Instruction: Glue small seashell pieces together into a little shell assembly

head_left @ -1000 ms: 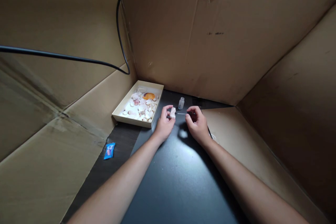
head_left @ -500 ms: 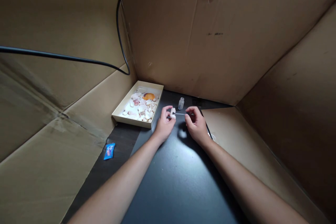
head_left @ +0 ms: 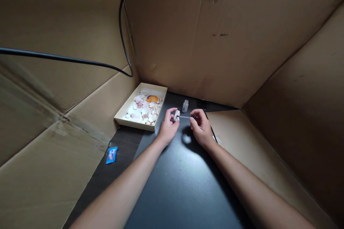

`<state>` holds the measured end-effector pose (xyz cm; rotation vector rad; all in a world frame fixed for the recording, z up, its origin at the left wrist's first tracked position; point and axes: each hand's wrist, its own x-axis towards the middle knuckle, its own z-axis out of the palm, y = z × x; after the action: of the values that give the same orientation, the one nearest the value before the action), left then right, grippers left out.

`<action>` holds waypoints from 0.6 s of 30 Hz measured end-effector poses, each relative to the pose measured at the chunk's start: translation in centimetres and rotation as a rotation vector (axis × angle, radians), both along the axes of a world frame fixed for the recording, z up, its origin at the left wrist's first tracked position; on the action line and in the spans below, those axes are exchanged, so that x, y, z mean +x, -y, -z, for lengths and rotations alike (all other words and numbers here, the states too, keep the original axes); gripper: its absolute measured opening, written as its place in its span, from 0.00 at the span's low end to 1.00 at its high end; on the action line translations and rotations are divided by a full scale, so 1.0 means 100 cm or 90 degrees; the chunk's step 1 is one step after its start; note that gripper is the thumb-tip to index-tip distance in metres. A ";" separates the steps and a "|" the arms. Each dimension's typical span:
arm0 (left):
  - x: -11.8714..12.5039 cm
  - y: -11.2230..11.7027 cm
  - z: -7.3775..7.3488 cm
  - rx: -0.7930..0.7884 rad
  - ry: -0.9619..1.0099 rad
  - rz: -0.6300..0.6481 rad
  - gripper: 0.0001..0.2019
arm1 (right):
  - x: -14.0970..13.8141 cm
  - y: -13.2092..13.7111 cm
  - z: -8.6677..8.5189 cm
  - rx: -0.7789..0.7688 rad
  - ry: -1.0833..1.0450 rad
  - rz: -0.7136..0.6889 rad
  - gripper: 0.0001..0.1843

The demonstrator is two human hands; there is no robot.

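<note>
Between the thumb and fingers of my left hand is a small speckled seashell, pale with brownish marks. My right hand pinches a thin clear rod that points left, its tip at or very close to the shell; whether they touch I cannot tell. Something dark shows at the rod's held end, mostly covered by the fingers. Just behind both hands, a small clear bottle stands upright with no cap on its neck.
A shallow cream box of seashells, one of them orange, sits left of my hands. Nearer me lies a blue wrapped packet. Cardboard walls enclose the dark table, and a black cable hangs at the upper left.
The seashell has turned slightly in my left fingers and shows more of its brown marking. My right hand and the rod have hardly shifted.
</note>
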<state>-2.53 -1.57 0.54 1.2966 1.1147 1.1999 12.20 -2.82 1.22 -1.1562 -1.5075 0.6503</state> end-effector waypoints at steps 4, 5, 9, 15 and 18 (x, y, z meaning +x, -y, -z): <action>0.000 0.001 -0.002 -0.010 0.001 0.007 0.23 | 0.001 -0.001 0.001 0.014 0.007 0.038 0.07; 0.000 0.001 -0.002 -0.012 0.003 0.009 0.23 | 0.002 -0.002 0.001 0.015 0.002 0.041 0.06; 0.000 0.000 -0.001 -0.014 0.007 0.010 0.23 | 0.002 -0.002 0.003 -0.017 -0.009 -0.003 0.08; 0.000 0.001 -0.002 -0.013 0.006 0.016 0.23 | 0.001 -0.001 0.001 0.007 -0.002 0.025 0.06; 0.000 0.002 -0.003 -0.014 0.012 0.015 0.23 | 0.001 -0.001 0.001 -0.020 -0.011 -0.005 0.07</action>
<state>-2.52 -1.73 0.86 1.2751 1.0936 1.1770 12.27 -2.71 1.12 -1.1660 -1.4920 0.6899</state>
